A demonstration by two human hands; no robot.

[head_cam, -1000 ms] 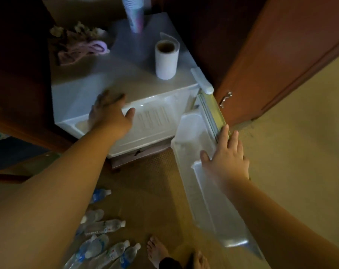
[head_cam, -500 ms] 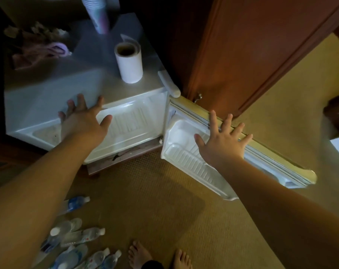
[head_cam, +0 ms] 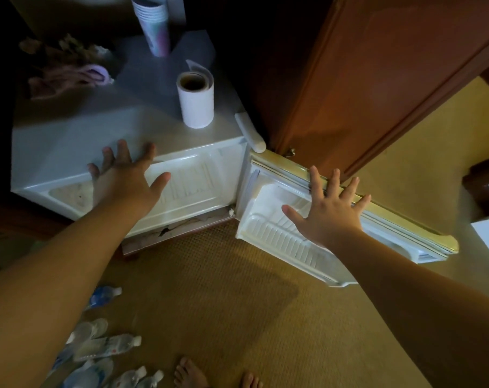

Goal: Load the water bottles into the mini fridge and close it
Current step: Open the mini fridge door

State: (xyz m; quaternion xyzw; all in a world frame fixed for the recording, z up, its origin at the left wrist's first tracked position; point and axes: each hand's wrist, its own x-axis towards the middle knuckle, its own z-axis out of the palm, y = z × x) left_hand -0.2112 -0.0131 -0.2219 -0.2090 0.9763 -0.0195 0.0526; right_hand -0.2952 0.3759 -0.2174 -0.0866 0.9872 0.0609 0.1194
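Note:
The white mini fridge (head_cam: 69,141) stands ahead with its door (head_cam: 282,239) swung wide open to the right. My left hand (head_cam: 125,177) lies flat on the fridge's top front edge, fingers spread, holding nothing. My right hand (head_cam: 330,211) rests spread against the upper edge of the open door's inner side. Several clear water bottles (head_cam: 106,348) with blue labels lie on the carpet at the lower left, partly hidden behind my left forearm. The fridge's inside shows only as a lit white liner.
On the fridge top stand a toilet paper roll (head_cam: 197,103), a stack of paper cups (head_cam: 153,23) and pink cloth (head_cam: 67,79). A wooden cabinet door (head_cam: 377,79) rises behind the open fridge door. My bare feet (head_cam: 193,373) are on the tan carpet.
The fridge door has swung from half open to wide open toward the right with my right hand on it. My left hand stayed on the fridge top, fingers spreading.

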